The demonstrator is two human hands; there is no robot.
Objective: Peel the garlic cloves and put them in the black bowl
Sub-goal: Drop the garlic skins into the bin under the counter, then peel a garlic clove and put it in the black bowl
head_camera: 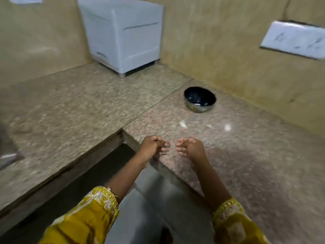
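Head view, blurry. Both hands are low centre over the near corner of the bench, close together but not touching.

Left hand: fingers curled in tight, thumb laid on the index. Can't tell if anything is inside. Right hand: same, fingers curled narrow w/ tips facing the left hand, and contents can't be told. No garlic clove can be made out in either hand.

Black bowl stands upright on the bench at approx 1 o'clock from the hands, well apart from them and near the right wall. Sthg pale lies in its bottom, too small to name.

Two pale scraps, prob. peel, lie on the bench btwn hands and bowl: one at 12 o'clock from the right hand, a smaller one at 1 o'clock. A bright spot next to them looks like glare.

White box sits in the far corner at approx 11 o'clock. White wall plate at 2 o'clock, on the right wall. Yellow sleeves cover both forearms at 6 o'clock.
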